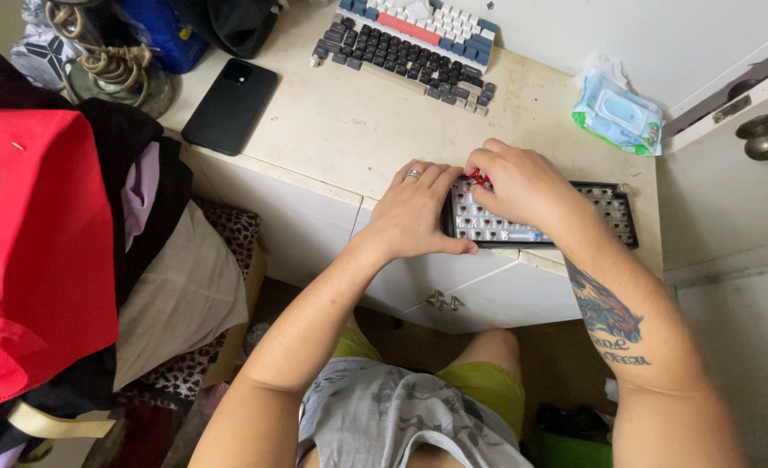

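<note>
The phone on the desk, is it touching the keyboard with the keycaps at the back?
Apart. The head view shows the black phone lying left of the keyboard, with a bare strip of desk between them.

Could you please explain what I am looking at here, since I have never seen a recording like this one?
There is one picture, taken by a camera on a person's head, looking down at their own bare hands. No machine is involved. The left hand steadies the end of a keyboard frame without keycaps at the edge of a cream desk. The right hand pinches a small red tool over its switches. Further back lie a keyboard with dark and white keycaps, a black phone and a pack of wipes. Clothes are piled on the left.
</note>
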